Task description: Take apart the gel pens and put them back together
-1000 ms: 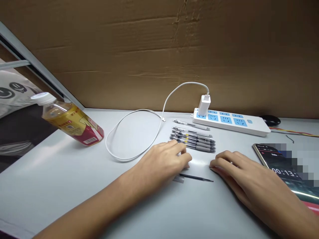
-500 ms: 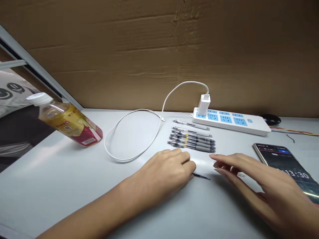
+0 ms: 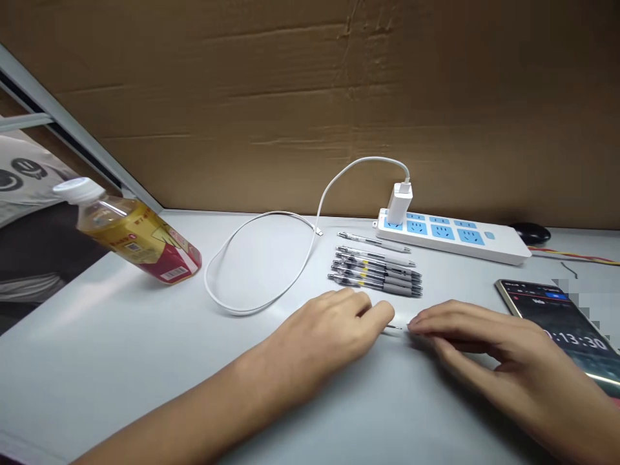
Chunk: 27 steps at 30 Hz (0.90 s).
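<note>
Showing a bottle (image 3: 140, 239) and cable (image 3: 237, 312) at left; pinching in the left hand (image 3: 334, 323) a refill (image 3: 395, 327), in front of the pens (image 3: 378, 274), pointing right; bunching the right hand (image 3: 504, 352) just beside it, near the phone (image 3: 566, 323), leaving its grip impossible to tell.

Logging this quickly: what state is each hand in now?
Left hand: closed, holding a thin rod.
Right hand: fingers bent; whether it holds anything cannot be told.
</note>
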Tool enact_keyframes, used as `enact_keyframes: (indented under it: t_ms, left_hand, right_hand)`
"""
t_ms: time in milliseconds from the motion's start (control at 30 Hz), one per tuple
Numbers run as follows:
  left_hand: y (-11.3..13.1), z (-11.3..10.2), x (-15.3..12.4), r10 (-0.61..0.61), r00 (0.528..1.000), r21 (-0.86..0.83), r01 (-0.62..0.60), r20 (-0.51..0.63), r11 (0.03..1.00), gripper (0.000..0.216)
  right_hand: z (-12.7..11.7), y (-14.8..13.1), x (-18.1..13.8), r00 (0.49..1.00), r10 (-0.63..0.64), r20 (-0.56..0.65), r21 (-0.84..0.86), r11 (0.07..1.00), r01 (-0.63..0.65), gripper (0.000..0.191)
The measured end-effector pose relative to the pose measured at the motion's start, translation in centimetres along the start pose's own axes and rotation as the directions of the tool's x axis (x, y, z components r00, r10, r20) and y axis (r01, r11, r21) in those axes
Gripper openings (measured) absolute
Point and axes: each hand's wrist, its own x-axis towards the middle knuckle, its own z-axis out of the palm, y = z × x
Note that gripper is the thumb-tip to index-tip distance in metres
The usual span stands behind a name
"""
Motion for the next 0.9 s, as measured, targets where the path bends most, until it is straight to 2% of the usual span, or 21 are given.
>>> enact_keyframes:
  t_ms: [133,433,633,900]
  left_hand:
    - [-0.32,0.49,-0.22,0.036,0.992,-0.091,-0.047,-0.118,0.995,0.02]
    - [0.03,0.86,-0.43,0.068,0.961,-0.232,-0.133,-0.269,0.964,0.018]
    - [-0.06,0.9,-0.57,0.06,0.947,-0.253,-0.145,-0.314,0.956,0.017]
    - [0.02,1.09,-0.41,0.068,0.937,-0.318,-0.184,-0.344,0.93,0.017]
  right_hand:
    - [-0.33,-0.11,-0.18,0.999,-0.005,-0.052,0.009,1.0,0.005,0.018]
    - [-0.45,-0.35,-0.52,0.989,-0.042,-0.142,0.035,0.998,0.048,0.016]
    - [-0.51,-0.41,-0.98,0.962,0.055,-0.269,0.024,0.998,-0.05,0.012]
    - [-0.73,-0.81,-0.32,0.97,-0.04,-0.238,0.026,0.999,0.048,0.014]
